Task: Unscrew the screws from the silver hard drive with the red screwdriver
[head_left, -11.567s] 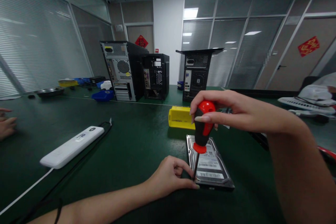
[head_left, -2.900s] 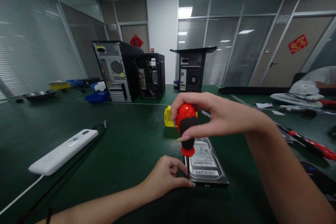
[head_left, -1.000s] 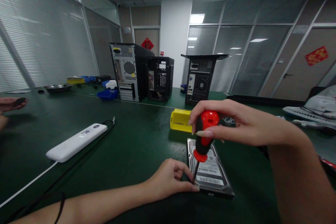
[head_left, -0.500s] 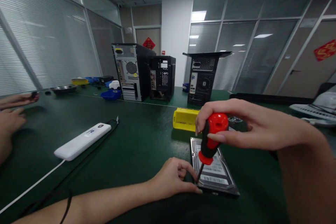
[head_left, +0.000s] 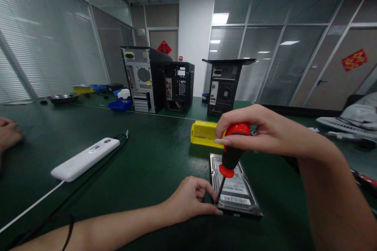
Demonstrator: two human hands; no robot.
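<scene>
My right hand (head_left: 250, 129) grips the red and black handle of a screwdriver (head_left: 232, 157) from above. The shaft slants down to the near left corner of a hard drive (head_left: 235, 192), which lies flat on the green table with its label side up. My left hand (head_left: 197, 196) rests at that same corner, thumb and forefinger closed round it beside the screwdriver tip. The fingertips partly hide the spot where the tip meets the drive. Just behind the drive stands a yellow bin (head_left: 203, 133), partly covered by my right hand.
A white power strip (head_left: 85, 160) with a cable lies to the left. Three computer cases (head_left: 141, 78) stand at the back, near a blue bin (head_left: 120, 104) and a metal bowl (head_left: 63, 98). Another person's hand (head_left: 8, 133) is at the left edge. A keyboard (head_left: 347, 123) lies at right.
The view has swung slightly right. My right hand has turned on the screwdriver handle, while the tip stays at the drive's corner. The other person's hands have mostly left the view.
</scene>
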